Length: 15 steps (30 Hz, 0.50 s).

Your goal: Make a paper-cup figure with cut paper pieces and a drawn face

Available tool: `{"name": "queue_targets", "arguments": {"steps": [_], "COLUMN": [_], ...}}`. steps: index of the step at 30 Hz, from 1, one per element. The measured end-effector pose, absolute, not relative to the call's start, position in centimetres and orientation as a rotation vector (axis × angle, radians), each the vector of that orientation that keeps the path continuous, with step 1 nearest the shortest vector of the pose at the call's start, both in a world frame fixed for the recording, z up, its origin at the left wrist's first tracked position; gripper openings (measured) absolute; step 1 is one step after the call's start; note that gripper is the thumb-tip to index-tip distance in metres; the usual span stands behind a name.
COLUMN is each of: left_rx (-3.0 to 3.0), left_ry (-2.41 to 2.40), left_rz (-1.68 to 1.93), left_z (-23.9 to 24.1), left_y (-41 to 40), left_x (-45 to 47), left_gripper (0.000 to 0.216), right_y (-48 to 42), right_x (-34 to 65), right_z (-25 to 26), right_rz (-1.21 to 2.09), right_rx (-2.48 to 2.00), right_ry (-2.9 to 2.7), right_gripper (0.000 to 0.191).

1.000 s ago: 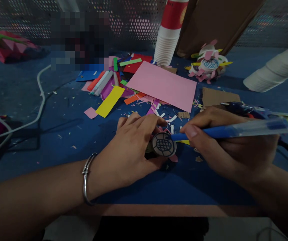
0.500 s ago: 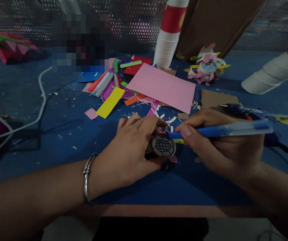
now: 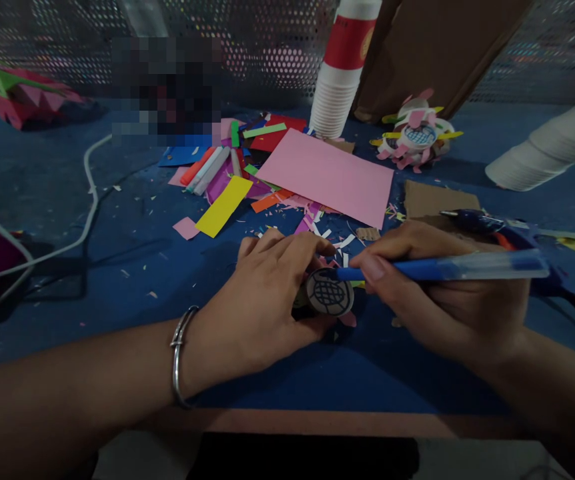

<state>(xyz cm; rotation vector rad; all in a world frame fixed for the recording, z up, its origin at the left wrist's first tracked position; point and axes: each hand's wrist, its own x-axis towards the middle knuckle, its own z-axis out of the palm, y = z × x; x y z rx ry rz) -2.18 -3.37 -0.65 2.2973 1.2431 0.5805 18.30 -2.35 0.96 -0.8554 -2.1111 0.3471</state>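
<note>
My left hand [image 3: 272,300] is closed around a small paper cup [image 3: 330,292] whose round white end faces up toward me. A dark turtle-like outline with a grid pattern is drawn on that end. Pink and yellow paper bits stick out around the cup, partly hidden by my fingers. In my right hand [image 3: 437,300] a blue felt-tip pen [image 3: 467,267] is pinched, its tip at the upper edge of the drawing. A finished-looking turtle-patterned cup craft [image 3: 417,137] with pink and yellow strips stands at the back right.
Pink card [image 3: 327,175], a yellow strip [image 3: 224,207], markers [image 3: 207,170] and paper scraps lie behind my hands. One cup stack [image 3: 336,93] stands upright; another [image 3: 537,157] lies tilted at right. A blue glue gun [image 3: 482,223] rests by my right hand. A white cable [image 3: 90,180] crosses the left.
Both hands stay at the cup, and the pen tip remains near the top of the drawing. The whole view has shifted slightly; nothing is taken up or let go.
</note>
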Motion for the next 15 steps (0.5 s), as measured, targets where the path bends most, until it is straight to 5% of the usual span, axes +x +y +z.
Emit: {"name": "queue_targets", "arguments": {"steps": [15], "left_rx": [2.287], "left_ry": [1.255], "left_rz": [0.597], "left_z": [-0.69], "left_y": [-3.42], "left_x": [-2.15], "left_gripper": [0.052], "right_y": [-2.33], "right_x": [18.50], "right_z": [0.85], "right_rz": [0.315], "right_rx": [-0.876], "right_ry": [-2.128], "right_gripper": [0.016]}}
